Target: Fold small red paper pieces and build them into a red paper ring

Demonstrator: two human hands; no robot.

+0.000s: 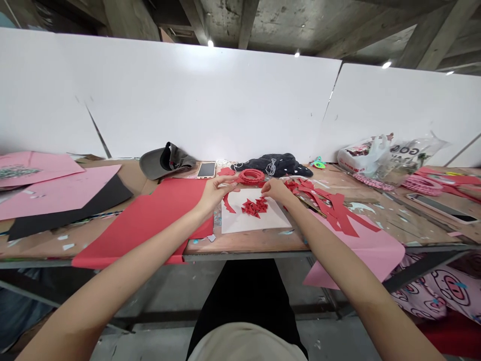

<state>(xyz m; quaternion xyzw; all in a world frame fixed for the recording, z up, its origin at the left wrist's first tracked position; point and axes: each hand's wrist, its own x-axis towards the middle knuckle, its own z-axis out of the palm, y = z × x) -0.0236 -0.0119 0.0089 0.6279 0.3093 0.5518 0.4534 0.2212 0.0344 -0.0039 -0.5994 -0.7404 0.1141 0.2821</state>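
Note:
My left hand (216,193) lies with its fingers stretched toward a coiled ring of red paper (251,176), and its fingertips are at or very near the ring's left side. My right hand (276,190) hangs curled just above the top edge of a white card (276,220). Whether its fingers pinch anything is hidden. A heap of small red paper triangles (255,206) sits in the middle of the card, with a curved red strip (228,203) at its left edge. Long red paper offcuts (334,213) lie to the right of my right hand.
A large red sheet (150,223) overhangs the front of the scuffed wooden table (376,210). Pink and black sheets lie to the left. Along the back are a grey cap (165,161), a smartphone (206,170) and dark cloth (272,165). Plastic bags (391,158) stand back right.

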